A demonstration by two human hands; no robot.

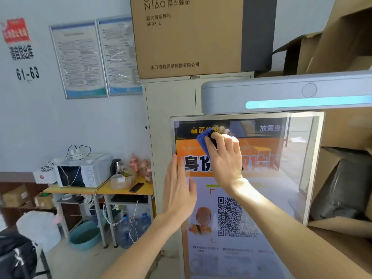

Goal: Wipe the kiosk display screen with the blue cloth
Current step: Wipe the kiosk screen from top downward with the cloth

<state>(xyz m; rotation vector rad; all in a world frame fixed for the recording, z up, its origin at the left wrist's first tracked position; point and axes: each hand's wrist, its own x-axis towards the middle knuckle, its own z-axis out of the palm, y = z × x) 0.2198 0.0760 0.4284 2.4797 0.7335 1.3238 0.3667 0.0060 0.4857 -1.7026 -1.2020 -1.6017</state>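
The kiosk display screen stands upright in a silver frame, showing an orange banner and a QR code. My right hand presses the blue cloth against the upper left part of the screen; most of the cloth is hidden under my fingers. My left hand is flat with fingers together, its palm against the screen's left edge, just below and left of the cloth.
The kiosk's grey head with a lit blue strip overhangs the screen. A beige cabinet carrying a cardboard box stands behind. Open cartons crowd the right. A table with a microwave stands at left.
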